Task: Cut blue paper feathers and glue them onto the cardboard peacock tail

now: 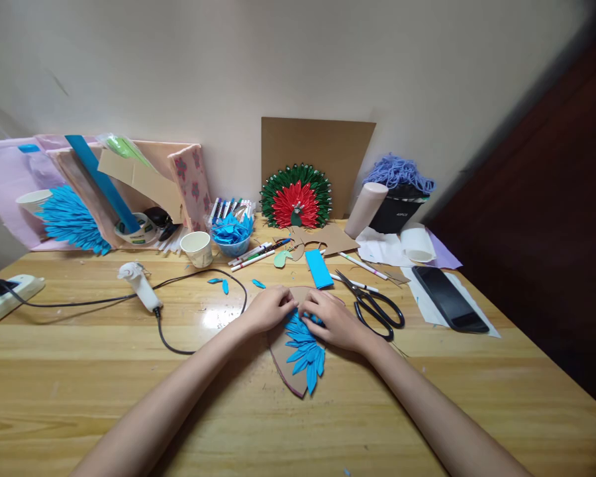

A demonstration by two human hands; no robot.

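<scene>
A cardboard piece (284, 361) with a curved edge lies on the table before me, partly covered by overlapping blue paper petals (305, 351) that fan toward me. My left hand (271, 310) is at the upper left of the petals, its thumb and fingertips pinched together. Over the petals' upper right side rests my right hand (335, 321), fingers curled in and tips close to the left hand's. Whatever the fingertips hold is hidden or too small to make out. Just beyond the hands lies a folded blue paper strip (319, 268).
Black-handled scissors (377, 308) lie right of my hands, a phone (449, 298) farther right. A white glue gun (142, 286) with its cord is on the left. Behind stand a paper cup (197, 248), a bowl of blue petals (232, 233) and a red-green peacock (297, 199).
</scene>
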